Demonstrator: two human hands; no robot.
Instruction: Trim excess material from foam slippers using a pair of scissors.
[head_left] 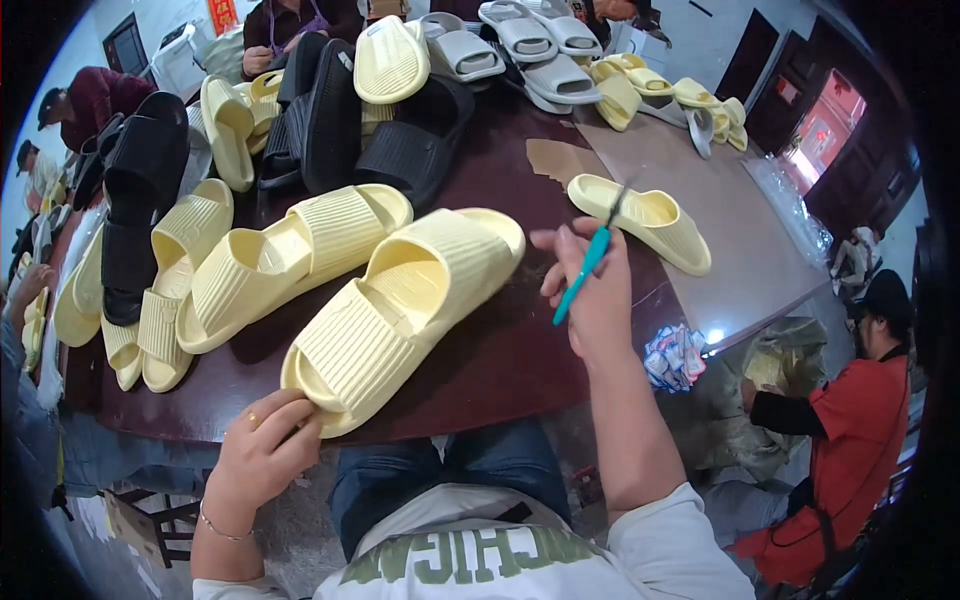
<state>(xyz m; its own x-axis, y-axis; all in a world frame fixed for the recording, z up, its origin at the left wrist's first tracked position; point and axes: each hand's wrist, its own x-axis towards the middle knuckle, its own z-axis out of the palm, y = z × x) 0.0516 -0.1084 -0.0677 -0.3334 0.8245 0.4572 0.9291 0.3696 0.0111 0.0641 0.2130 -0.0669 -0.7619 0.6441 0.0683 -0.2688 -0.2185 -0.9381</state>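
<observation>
Here your left hand (pixel 262 450) grips a pale yellow slipper (pixel 400 310); right-hand (pixel 590 280) fingers clench teal scissors (pixel 583 272) near a crumpled blue-and-white packet (pixel 675 357).

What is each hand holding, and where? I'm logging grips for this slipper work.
The left hand grips the pale yellow slipper at its near end. The right hand holds teal-handled scissors by the handle.

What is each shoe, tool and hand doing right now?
Big pale yellow ribbed foam slide sandal: lying on the dark table, heel end gripped.
Left hand: holding that sandal's heel.
Right hand: raised, holding the tool.
Teal-handled small cutting tool: held, tip pointing up.
Lone yellow slide sandal: lying flat, untouched.
Black slide sandals: piled.
</observation>
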